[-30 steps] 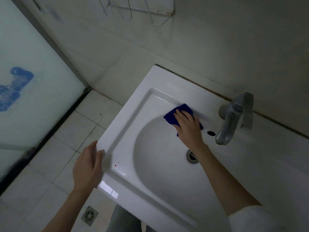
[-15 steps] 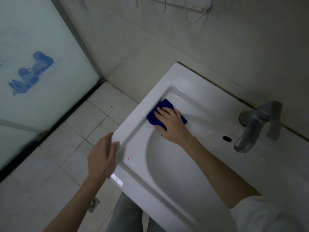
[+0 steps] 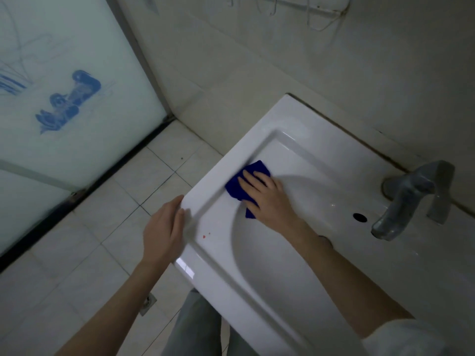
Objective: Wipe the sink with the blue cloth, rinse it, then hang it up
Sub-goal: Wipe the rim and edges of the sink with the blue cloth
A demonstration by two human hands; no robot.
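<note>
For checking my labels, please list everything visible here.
white ceramic sink: 1, white, against the wall
small blue cloth: 1, dark blue, basin's left slope
grey metal faucet: 1, grey, sink's back ledge
round overflow hole: 1, dark, beside the faucet
small red spot: 1, red, sink's left rim
frosted glass door: 1, pale with blue drawing, left
wire wall rack: 1, pale, top
metal floor drain: 1, grey, tiled floor
left grip: 1, bare hand, rests on sink's edge
right grip: 1, bare hand, presses the cloth
</note>
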